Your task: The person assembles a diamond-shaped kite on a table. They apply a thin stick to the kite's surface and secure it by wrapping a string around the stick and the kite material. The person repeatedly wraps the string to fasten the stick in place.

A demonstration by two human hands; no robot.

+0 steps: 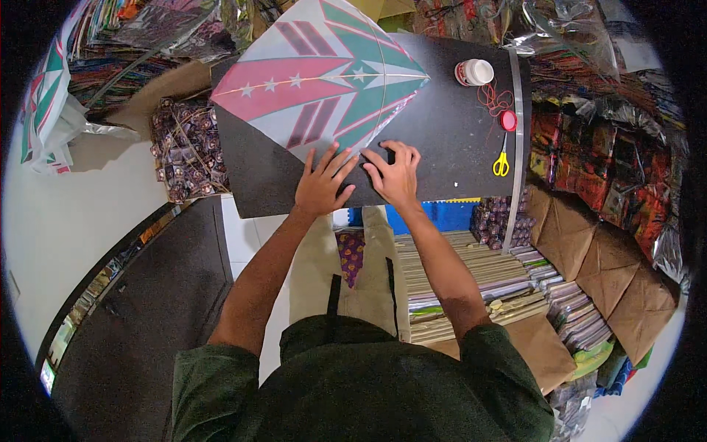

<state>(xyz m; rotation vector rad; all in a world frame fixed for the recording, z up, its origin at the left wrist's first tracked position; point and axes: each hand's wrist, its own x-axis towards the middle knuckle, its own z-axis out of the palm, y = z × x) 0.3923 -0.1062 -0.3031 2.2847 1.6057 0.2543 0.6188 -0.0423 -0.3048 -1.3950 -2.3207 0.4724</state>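
Note:
A diamond-shaped kite in red, white and green, with white stars, lies on the black tabletop. A thin spine runs along it, and a curved spar crosses it near its right end. My left hand rests flat on the kite's near corner, fingers spread. Beside it, my right hand is at the kite's near right edge, its fingers bent and apart with the thumb turned inward. Its index fingertip is close to that edge; whether it touches cannot be made out.
At the table's right are a white tub, tangled red thread, a red cap and yellow-handled scissors. Long bundled sticks lie below the table. Another kite hangs far left. Wrapped stacks stand along the right.

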